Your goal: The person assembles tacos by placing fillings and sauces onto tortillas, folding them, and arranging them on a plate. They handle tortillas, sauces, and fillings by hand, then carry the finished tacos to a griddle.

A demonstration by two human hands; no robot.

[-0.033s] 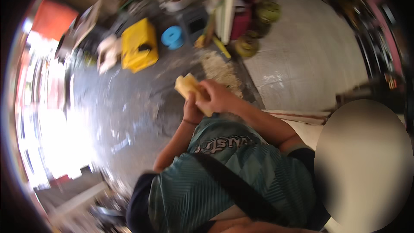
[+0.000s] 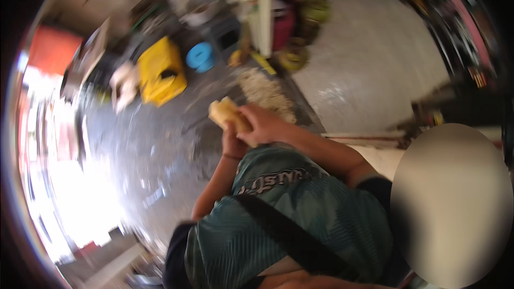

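Note:
Both hands grip a pale yellow, block-like piece (image 2: 225, 112) in front of my body; its far end looks notched, and blur hides what it is made of. My left hand (image 2: 233, 142) is closed around its near side from below left. From the right, my right hand (image 2: 263, 124) wraps over it with the fingers bent. Part of the piece disappears under my fingers. Just beyond the hands, a patch of pale, shaving-like scraps (image 2: 265, 91) lies on the dark floor (image 2: 160, 139).
Ahead to the left stand a yellow container (image 2: 160, 69) and a blue round object (image 2: 200, 57). A white post (image 2: 262, 10) rises near green gas cylinders (image 2: 315, 10). Paler flooring (image 2: 369, 59) spreads to the right. Bright light floods the left side.
The view has swung slightly, so the yellow container, blue object and post sit lower and further left. Both hands keep their hold on the pale yellow piece.

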